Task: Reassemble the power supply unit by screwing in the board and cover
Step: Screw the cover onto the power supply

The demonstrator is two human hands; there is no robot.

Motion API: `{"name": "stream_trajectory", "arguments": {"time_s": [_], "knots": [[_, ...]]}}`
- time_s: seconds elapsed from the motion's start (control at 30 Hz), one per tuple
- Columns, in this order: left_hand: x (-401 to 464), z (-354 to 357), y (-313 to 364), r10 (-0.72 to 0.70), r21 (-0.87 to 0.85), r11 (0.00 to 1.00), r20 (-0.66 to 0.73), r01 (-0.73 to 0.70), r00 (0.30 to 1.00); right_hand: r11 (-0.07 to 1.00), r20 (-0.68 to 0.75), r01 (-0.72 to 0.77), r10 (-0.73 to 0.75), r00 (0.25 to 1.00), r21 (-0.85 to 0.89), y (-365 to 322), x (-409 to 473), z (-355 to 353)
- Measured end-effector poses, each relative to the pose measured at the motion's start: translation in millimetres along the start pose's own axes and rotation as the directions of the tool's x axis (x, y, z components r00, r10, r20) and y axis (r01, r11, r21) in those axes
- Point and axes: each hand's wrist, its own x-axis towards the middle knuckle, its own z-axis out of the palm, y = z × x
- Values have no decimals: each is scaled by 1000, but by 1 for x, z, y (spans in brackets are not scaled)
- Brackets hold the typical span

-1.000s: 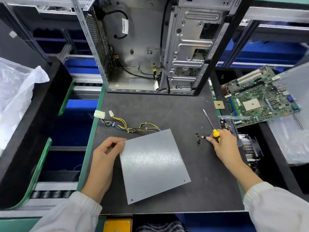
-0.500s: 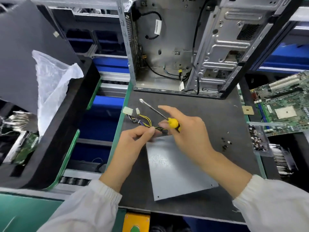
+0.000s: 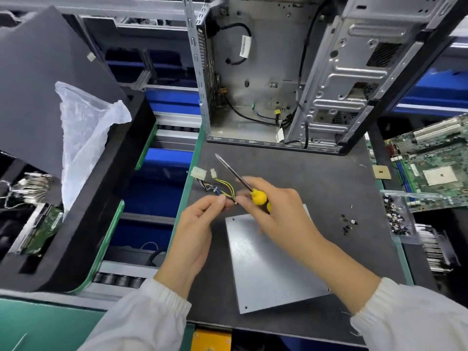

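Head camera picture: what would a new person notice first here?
First the two hands in the middle: the right hand grips a yellow-handled screwdriver, and the left hand meets it fingertip to fingertip above a bundle of wires. Just below them a grey metal plate lies flat on the dark mat. Behind stands an open computer case.

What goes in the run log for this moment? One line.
right hand: grips screwdriver | left hand: pinching, item unclear | cover: flat
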Motion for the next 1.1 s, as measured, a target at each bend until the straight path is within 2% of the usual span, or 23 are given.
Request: {"name": "stream_trajectory", "arguments": {"time_s": [0.1, 0.17, 0.27, 0.43, 0.73, 0.9, 1.0, 1.1], "knots": [[-3, -9, -4, 65, 0, 998, -45, -65, 997, 971, 149, -19, 56, 987, -240, 13, -16, -22], [-3, -14, -8, 88, 28, 996, -37, -87, 995, 957, 229, -4, 74, 971, -290, 22, -28, -28], [-2, -15, -11, 82, 84, 993, 9, -82, 997, 958, 248, -3, 78, 966, -287, 30, -36, -29], [3, -16, -11, 112, 165, 979, 63, -121, 992, 978, 192, -35, 76, 979, -207, 35, -39, -28], [5, -16, -12, 92, 109, 989, 59, -98, 994, 972, 181, -10, 53, 982, -234, 37, -39, -28], [7, -21, -6, 102, 220, 968, 109, -124, 989, 955, 264, 8, 74, 962, -298, 34, -37, -32], [8, -28, 5, 109, 327, 927, 228, -182, 967, 957, 372, 26, 87, 924, -289, 32, -36, -40], [10, -32, 20, 131, 363, 899, 314, -246, 940, 974, 462, 43, 66, 884, -221, 30, -32, -52]]}}
